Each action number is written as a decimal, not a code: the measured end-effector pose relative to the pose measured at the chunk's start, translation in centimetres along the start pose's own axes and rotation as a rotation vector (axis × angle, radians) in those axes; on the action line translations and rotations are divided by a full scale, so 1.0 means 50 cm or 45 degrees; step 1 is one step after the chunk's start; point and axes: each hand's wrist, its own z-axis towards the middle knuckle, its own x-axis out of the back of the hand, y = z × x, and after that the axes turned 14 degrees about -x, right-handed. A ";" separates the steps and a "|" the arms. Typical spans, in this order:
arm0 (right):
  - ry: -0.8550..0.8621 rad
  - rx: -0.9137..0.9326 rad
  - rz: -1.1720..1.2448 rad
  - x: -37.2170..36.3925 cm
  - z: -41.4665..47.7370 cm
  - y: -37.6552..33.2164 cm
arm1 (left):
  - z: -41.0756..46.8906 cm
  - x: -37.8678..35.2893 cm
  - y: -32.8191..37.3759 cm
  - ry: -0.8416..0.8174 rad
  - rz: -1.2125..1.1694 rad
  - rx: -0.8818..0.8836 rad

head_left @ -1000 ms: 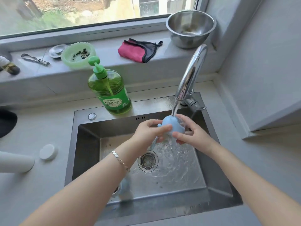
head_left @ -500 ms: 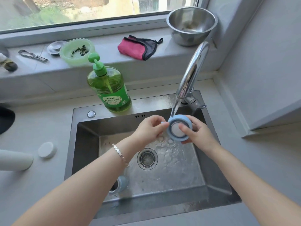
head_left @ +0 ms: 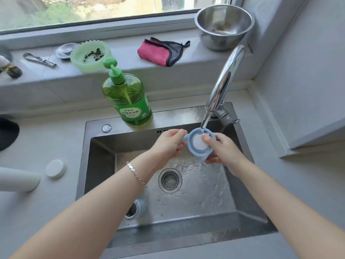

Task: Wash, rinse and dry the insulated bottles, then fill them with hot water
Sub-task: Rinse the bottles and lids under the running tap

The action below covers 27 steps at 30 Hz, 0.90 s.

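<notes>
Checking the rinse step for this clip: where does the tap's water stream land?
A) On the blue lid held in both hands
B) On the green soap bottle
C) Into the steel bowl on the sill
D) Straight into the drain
A: the stream from the tap strikes the upper rim of the blue lid, which the left hand and right hand hold above the sink.

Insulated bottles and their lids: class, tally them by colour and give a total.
Blue: 2 (blue lid, blue bottle)
White: 2 (white bottle, white lid)
Total: 4
</notes>
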 end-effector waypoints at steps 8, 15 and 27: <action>-0.045 -0.050 -0.055 -0.040 0.001 -0.011 | -0.022 0.033 -0.002 0.108 0.981 -0.296; -0.022 -0.073 -0.002 -0.029 0.001 -0.016 | -0.008 0.008 0.018 0.081 1.150 -0.304; -0.003 0.255 -0.218 -0.005 0.009 -0.012 | -0.060 0.063 0.000 0.120 0.307 -0.060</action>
